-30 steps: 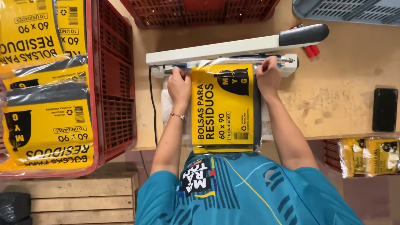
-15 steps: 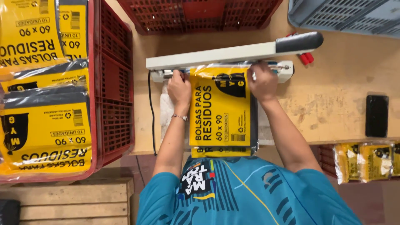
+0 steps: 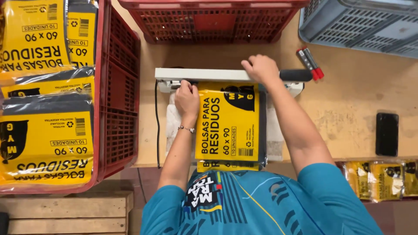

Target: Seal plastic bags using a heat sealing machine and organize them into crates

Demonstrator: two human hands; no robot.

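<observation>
A yellow and black pack of bags (image 3: pixel 228 124) lies on the wooden table (image 3: pixel 348 113), its far end under the arm of a white heat sealer (image 3: pixel 204 75). My left hand (image 3: pixel 187 98) grips the pack's far left corner beside the sealer. My right hand (image 3: pixel 260 68) presses down on top of the sealer's arm, which lies flat, close to its black handle (image 3: pixel 295 75). A second yellow pack (image 3: pixel 226 166) peeks out beneath the first at the table's near edge.
A red crate (image 3: pixel 117 109) full of yellow packs stands on the left; another red crate (image 3: pixel 209 21) and a grey crate (image 3: pixel 361 26) stand at the back. Red markers (image 3: pixel 310 63) and a black phone (image 3: pixel 386 133) lie to the right. More packs (image 3: pixel 379 179) sit lower right.
My right hand left the pack's far right corner and moved onto the sealer's arm. The arm, raised and tilted before, now lies pressed down over the pack's end.
</observation>
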